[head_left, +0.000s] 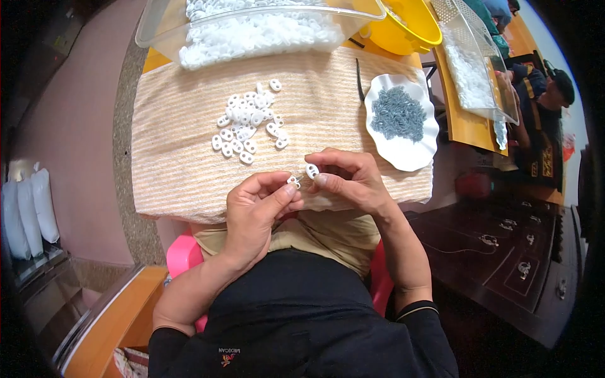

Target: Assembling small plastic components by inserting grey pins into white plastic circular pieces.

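Note:
My left hand [251, 205] is closed, with thumb and fingertips pinching a small white two-hole plastic piece [293, 182]. A thin greyish bit juts from that piece toward the right; its exact shape is too small to tell. Just beside it, my right hand [358, 179] pinches another white oval two-hole piece [312, 171] between thumb and forefinger. The two pieces are close together but apart, above the near edge of the striped cloth [176, 145]. Beyond my hands lies a loose pile of similar white two-hole pieces [242, 120].
At the right, a scalloped white plate [402, 156] bears many small grey translucent pieces [400, 113]. A thin black tool [360, 80] lies beside it. Farther back stand a clear bin [157, 31] of white parts and a yellow basin [413, 31]. Another person [535, 91] sits at a table far right.

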`<state>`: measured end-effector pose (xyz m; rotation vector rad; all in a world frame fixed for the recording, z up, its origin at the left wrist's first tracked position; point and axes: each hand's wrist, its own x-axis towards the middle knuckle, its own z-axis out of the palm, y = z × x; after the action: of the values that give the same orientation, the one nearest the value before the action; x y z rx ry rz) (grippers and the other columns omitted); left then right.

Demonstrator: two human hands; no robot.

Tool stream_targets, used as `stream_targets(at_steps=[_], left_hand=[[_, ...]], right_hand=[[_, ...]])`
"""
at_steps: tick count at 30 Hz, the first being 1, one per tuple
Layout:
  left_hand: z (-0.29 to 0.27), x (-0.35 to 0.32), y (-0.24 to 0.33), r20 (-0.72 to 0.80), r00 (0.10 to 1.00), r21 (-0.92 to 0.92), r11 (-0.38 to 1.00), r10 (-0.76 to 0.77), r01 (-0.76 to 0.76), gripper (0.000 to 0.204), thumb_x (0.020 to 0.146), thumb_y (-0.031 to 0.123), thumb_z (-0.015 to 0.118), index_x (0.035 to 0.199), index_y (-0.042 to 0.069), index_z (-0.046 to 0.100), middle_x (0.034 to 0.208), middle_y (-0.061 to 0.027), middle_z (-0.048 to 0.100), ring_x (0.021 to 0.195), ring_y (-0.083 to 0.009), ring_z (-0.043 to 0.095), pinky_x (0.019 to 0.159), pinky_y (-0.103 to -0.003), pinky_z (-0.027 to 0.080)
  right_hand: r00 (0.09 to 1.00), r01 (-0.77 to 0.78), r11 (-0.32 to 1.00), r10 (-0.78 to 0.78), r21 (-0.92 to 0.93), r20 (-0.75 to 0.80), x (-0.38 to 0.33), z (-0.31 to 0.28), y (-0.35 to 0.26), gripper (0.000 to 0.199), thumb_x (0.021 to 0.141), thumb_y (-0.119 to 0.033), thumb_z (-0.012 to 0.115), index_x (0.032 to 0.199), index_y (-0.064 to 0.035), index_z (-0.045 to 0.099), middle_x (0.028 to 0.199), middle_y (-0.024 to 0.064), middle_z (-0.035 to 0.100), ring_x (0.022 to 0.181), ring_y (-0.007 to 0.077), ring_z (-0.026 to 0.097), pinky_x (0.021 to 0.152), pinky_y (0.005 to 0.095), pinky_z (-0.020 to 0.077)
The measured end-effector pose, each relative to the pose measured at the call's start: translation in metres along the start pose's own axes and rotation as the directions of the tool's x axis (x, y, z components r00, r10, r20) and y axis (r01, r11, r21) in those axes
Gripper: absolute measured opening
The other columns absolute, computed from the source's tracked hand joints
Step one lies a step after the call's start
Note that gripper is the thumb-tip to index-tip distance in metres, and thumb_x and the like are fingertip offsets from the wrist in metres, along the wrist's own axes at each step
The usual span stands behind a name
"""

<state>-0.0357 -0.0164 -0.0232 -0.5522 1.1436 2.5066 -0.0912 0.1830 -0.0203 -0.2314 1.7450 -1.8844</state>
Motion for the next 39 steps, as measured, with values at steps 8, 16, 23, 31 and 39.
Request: stream_targets(at_steps=[8, 16, 23, 31, 39], left_hand=[[-0.0021, 0.0008, -0.0019, 0.009, 1.000, 0.015, 1.000, 0.005, -0.005, 0.018, 0.089, 0.000, 0.062, 0.106, -0.004, 0.059, 0.088, -0.0114, 0.067, 0.076, -0.0141, 0.066, 0.073, -0.026, 0.058], [-0.0013, 0.0007, -0.0021, 0.004, 1.000, 0.008, 1.000, 0.007, -0.007, 0.019, 0.089, 0.001, 0.062, 0.106, -0.006, 0.059, 0.089, -0.0125, 0.067, 0.077, -0.0148, 0.066, 0.073, -0.028, 0.059], [-0.0006, 0.0001, -0.0020, 0.006, 1.000, 0.016, 1.000, 0.008, -0.008, 0.019, 0.089, 0.001, 0.063, 0.106, -0.006, 0.060, 0.090, -0.0126, 0.066, 0.078, -0.0147, 0.066, 0.073, -0.028, 0.059], [0.0012, -0.0001, -0.0015, -0.010, 1.000, 0.039, 0.999, -0.001, 0.001, 0.017, 0.088, -0.002, 0.060, 0.105, -0.004, 0.060, 0.086, -0.0126, 0.067, 0.075, -0.0158, 0.067, 0.071, -0.027, 0.058], [0.0012, -0.0003, -0.0015, -0.009, 1.000, 0.039, 0.999, 0.005, -0.005, 0.017, 0.088, -0.002, 0.060, 0.106, -0.005, 0.060, 0.086, -0.0128, 0.066, 0.075, -0.0160, 0.067, 0.071, -0.027, 0.058]], right_hand=[[0.999, -0.046, 0.998, 0.046, 0.030, 0.002, -0.0011, 0.0031, -0.0064, 0.030, 0.089, -0.001, 0.062, 0.118, 0.0043, 0.060, 0.107, 0.0092, 0.062, 0.095, 0.0151, 0.063, 0.084, 0.0276, 0.0526], [0.999, 0.023, 1.000, -0.024, 0.016, 0.034, -0.0004, 0.0021, -0.0025, 0.030, 0.088, -0.001, 0.063, 0.118, 0.0039, 0.060, 0.108, 0.0094, 0.062, 0.097, 0.0147, 0.062, 0.084, 0.0264, 0.0512], [0.999, 0.010, 1.000, -0.010, -0.005, 0.052, -0.0008, 0.0008, -0.0016, 0.030, 0.088, -0.001, 0.063, 0.118, 0.0037, 0.061, 0.106, 0.0098, 0.062, 0.095, 0.0149, 0.063, 0.083, 0.0262, 0.0510], [0.999, 0.020, 0.999, -0.018, -0.027, 0.051, -0.0007, 0.0005, -0.0022, 0.029, 0.089, -0.002, 0.063, 0.117, 0.0037, 0.061, 0.104, 0.0104, 0.063, 0.094, 0.0154, 0.063, 0.082, 0.0265, 0.0511], [0.998, 0.024, 0.999, -0.023, -0.029, 0.054, -0.0013, 0.0001, -0.0031, 0.029, 0.089, -0.003, 0.063, 0.117, 0.0037, 0.061, 0.106, 0.0108, 0.062, 0.097, 0.0159, 0.062, 0.083, 0.0269, 0.0506]])
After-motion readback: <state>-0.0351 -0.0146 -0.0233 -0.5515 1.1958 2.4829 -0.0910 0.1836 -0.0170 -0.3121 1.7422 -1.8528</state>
